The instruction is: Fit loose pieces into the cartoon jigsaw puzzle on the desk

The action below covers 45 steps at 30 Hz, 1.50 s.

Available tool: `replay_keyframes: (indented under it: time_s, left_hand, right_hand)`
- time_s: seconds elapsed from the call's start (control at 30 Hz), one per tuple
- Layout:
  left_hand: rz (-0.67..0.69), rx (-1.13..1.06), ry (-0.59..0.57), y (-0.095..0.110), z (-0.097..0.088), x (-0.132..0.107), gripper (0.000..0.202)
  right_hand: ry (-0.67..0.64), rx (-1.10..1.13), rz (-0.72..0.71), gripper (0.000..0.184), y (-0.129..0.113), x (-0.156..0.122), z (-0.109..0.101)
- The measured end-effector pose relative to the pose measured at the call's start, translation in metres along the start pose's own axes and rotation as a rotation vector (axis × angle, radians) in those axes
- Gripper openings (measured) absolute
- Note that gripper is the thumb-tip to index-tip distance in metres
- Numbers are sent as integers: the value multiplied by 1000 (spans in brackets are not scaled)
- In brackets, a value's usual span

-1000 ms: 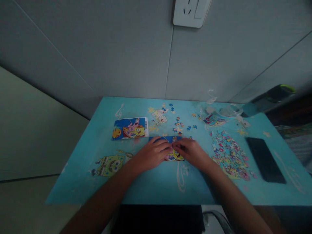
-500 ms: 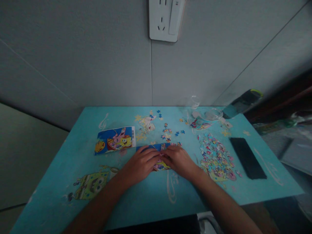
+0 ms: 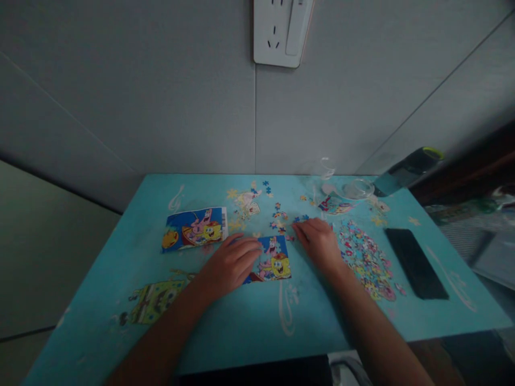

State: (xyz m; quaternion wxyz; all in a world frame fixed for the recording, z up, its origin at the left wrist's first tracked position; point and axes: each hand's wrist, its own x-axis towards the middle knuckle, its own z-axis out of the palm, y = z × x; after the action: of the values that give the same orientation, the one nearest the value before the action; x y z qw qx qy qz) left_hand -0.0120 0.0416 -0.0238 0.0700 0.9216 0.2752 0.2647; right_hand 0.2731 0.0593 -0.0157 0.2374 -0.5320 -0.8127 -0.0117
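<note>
A partly joined cartoon jigsaw puzzle (image 3: 275,260) lies on the table in front of me. My left hand (image 3: 233,264) rests on its left side with the fingers stretched out flat, hiding that part. My right hand (image 3: 317,241) is beyond the puzzle's right edge, its fingertips drawn together beside some loose puzzle pieces (image 3: 279,215). Whatever is between those fingertips is too small to make out. Blue pieces (image 3: 301,219) lie just past the right fingers. To the left of the puzzle is a picture card (image 3: 195,228) with a similar cartoon scene.
A large heap of mixed puzzle pieces (image 3: 368,257) spreads right of my right forearm, with a black phone-like slab (image 3: 416,262) beyond it. Clear plastic containers (image 3: 358,188) and a dark bottle (image 3: 406,170) stand at the back right. More yellow pieces (image 3: 232,194) lie near the wall.
My right hand has left the puzzle and moved right and away from me to the loose pieces, uncovering the puzzle's right part. My left hand stays on the puzzle. The view has shifted slightly.
</note>
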Motion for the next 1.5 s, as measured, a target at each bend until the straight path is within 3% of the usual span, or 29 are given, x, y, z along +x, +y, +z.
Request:
replay_keyframes:
  time_s: [0.2, 0.43, 0.57, 0.77, 0.9, 1.0, 1.1, 1.23, 1.37, 1.5]
  left_hand:
    - [4, 8, -17, 3, 0, 3, 27]
    - [-35, 9, -38, 2, -1, 2, 22]
    - [-50, -2, -56, 3, -1, 3, 21]
    - [-74, -4, -77, 4, -4, 4, 20]
    - [-86, 5, -72, 4, -4, 4, 20]
    - [-109, 20, -52, 3, -3, 4, 21]
    - [-145, 30, -62, 2, -1, 3, 21]
    - [-217, 55, -51, 1, 4, 2, 21]
    - [-231, 69, -45, 2, 7, 1, 21]
    - [-226, 40, -49, 6, 10, 2, 23]
  right_hand:
    - [-67, -80, 84, 25, 15, 4, 9]
    - [-252, 155, 42, 18, 13, -5, -8]
    - [-305, 224, 75, 14, 12, -7, -6]
    - [-299, 304, 147, 13, 15, -8, 6]
    - [-293, 382, 206, 15, 11, -7, 1]
    - [-304, 555, 249, 20, -5, -5, -6]
    - [-343, 658, 220, 20, -27, -5, -6]
    - [-357, 600, 80, 14, -44, -8, 4]
    - [-355, 569, 0, 16, -43, -9, 9]
    - [-345, 542, 24, 18, -36, -9, 4]
